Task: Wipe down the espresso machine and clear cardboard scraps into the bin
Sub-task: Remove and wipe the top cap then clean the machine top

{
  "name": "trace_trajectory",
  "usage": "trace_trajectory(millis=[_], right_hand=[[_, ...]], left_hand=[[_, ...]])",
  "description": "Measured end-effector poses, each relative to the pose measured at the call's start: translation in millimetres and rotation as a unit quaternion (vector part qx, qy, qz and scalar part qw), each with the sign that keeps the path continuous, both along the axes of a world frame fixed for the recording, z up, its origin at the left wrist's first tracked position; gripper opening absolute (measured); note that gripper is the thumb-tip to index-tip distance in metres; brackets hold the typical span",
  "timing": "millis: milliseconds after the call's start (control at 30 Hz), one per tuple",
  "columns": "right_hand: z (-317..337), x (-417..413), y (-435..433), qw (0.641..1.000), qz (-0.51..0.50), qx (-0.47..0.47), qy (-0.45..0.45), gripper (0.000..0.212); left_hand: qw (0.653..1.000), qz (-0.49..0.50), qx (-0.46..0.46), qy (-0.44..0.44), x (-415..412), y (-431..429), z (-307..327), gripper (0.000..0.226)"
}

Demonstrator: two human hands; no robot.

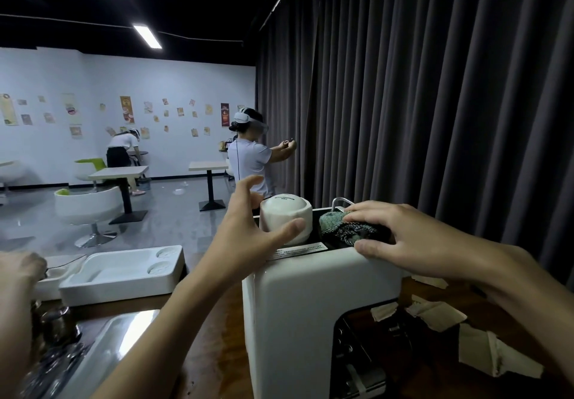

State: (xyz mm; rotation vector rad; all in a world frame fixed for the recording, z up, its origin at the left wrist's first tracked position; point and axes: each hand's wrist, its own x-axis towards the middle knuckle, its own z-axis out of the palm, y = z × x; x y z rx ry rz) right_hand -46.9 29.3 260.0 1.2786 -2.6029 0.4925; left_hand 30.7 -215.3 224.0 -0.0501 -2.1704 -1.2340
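In the lower middle of the frame stands the white espresso machine [298, 305], on a wooden counter [217, 330]. Left of it lies a white tray [124, 280]. At lower right the cardboard scraps [435, 314] lie loose on the counter beside the machine, not yet cleared; no bin is in view. On the machine's top, at centre, sits a white cup [284, 215], with a bunched cloth [341, 228] just to its right.

The right hand [416, 237] presses the cloth down with nearly straight fingers, thumb on the machine's front edge, likely to steady the wipe. The left hand [245, 237] is spread wide around the cup, gripping nothing; whether the thumb touches is unclear. It looks ready to lift the cup, so the cloth can reach beneath.
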Motion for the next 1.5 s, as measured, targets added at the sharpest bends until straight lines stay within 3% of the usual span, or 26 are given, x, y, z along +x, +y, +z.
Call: trace_trajectory(millis=[233, 400, 733, 900, 1300, 1500], right_hand=[[6, 1, -1, 1.0, 0.001, 0.023, -0.011, 0.048], [6, 2, -2, 0.999, -0.003, 0.037, 0.003, 0.051], [12, -5, 2, 0.996, 0.02, 0.074, -0.047, 0.048], [16, -9, -6, 0.998, 0.019, 0.067, 0.004, 0.04], [19, -58, -59, 0.992, -0.047, 0.099, 0.064, 0.033], [16, -64, -72, 0.992, -0.049, 0.102, 0.046, 0.03]], left_hand=[[1.0, -0.004, 0.021, -0.004, -5, -5, -1, 0.068], [1.0, 0.021, -0.009, 0.012, -4, -3, -7, 0.083], [1.0, -0.014, 0.027, -0.005, 2, -8, -4, 0.075], [0.995, -0.068, -0.031, -0.065, 11, -9, -7, 0.106], [0.988, -0.1, -0.058, -0.102, 8, -18, -14, 0.109], [0.988, -0.103, -0.052, -0.098, 8, -19, -18, 0.102]])
